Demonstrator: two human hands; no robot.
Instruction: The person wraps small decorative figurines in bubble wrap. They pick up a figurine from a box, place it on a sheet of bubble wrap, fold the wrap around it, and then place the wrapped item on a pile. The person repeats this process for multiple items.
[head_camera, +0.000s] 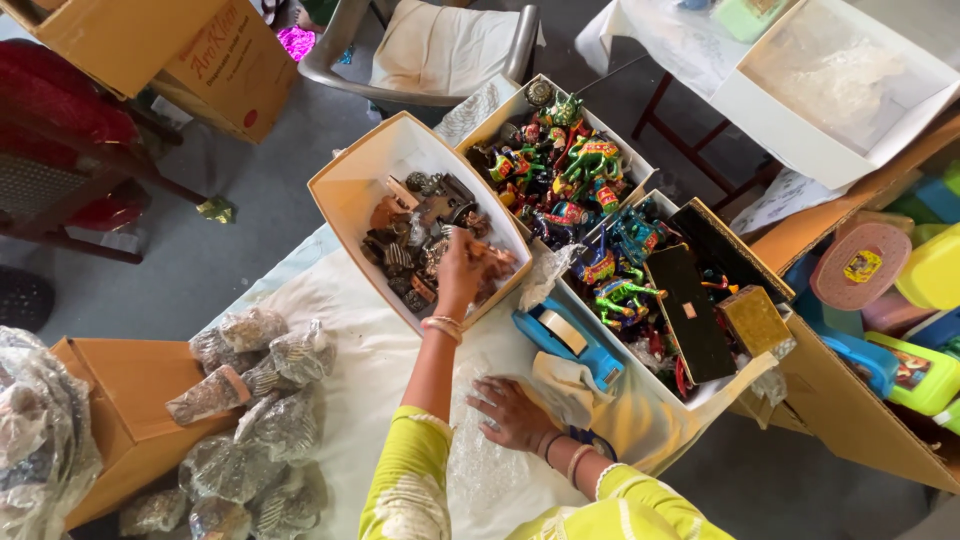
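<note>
My left hand (462, 272) reaches into a cream cardboard box (350, 190) filled with small brown metal figures (405, 255). Its fingers are curled around one brown figure at the box's right side. My right hand (512, 413) lies flat, fingers spread, on a sheet of clear bubble wrap (480, 470) spread over the white cloth (370, 350) on the table. A blue tape dispenser (565, 340) sits just beyond my right hand. Both arms wear yellow-green sleeves and bangles.
Two boxes of bright painted animal figures (560, 160) stand right of the cream box. Several bubble-wrapped bundles (260, 380) lie at the left on a cardboard box (120, 400). A grey chair (430, 50), an open white box (830, 90) and coloured plastic containers (920, 290) surround the table.
</note>
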